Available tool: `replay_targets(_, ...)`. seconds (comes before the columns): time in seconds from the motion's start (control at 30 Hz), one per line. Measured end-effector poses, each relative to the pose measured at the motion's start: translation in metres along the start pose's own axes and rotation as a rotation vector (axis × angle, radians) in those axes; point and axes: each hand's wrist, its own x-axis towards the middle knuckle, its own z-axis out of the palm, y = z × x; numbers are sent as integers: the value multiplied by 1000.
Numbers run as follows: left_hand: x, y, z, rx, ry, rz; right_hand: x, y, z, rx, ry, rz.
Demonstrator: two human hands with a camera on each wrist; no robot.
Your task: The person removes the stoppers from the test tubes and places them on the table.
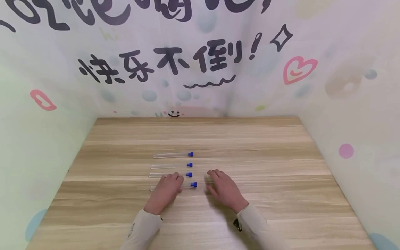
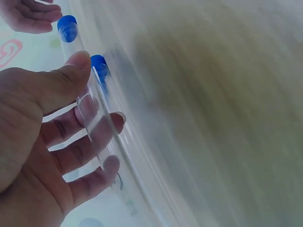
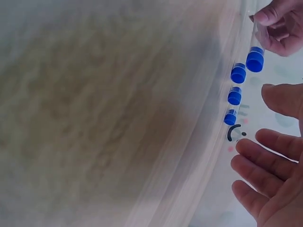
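Note:
Several clear test tubes with blue caps lie side by side on the wooden table, caps toward the right. My left hand (image 1: 166, 190) pinches the nearest test tube (image 1: 193, 184) around its middle. In the left wrist view the thumb lies across this tube, and the fingers show through the clear wall behind it. Its blue cap (image 3: 254, 60) stands out from the row in the right wrist view. Just beyond is a second tube (image 1: 189, 174), partly covered by the left fingers. My right hand (image 1: 225, 190) holds nothing; its fingers are spread and relaxed, right of the caps.
Two more test tubes, a third (image 1: 172, 166) and the farthest one (image 1: 173, 155), lie roughly parallel farther back. The wooden table (image 1: 265, 149) meets a white printed backdrop (image 1: 200, 100) at its back edge, with pale walls on both sides.

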Motion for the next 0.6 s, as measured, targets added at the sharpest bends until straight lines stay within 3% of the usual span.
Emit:
replay_targets(0.4, 3, 14, -4, 55, 103, 117, 1, -9, 2, 8, -20, -41)
replay_targets(0.6, 5, 20, -6, 31, 101, 128, 1, -11, 1, -14, -2, -52)
